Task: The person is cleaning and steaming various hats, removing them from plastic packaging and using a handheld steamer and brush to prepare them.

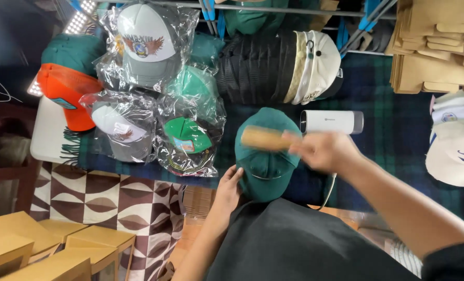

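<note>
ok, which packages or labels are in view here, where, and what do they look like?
Bagged grey-and-white cap: top left, clear crinkled plastic, winged emblem.
Bagged green caps: left of the hands, clear plastic.
Bagged white-and-grey cap: far left, clear plastic.
Brown cardboard boxes: bottom left, plain.
Flat cardboard stacks: top right, tan.
</note>
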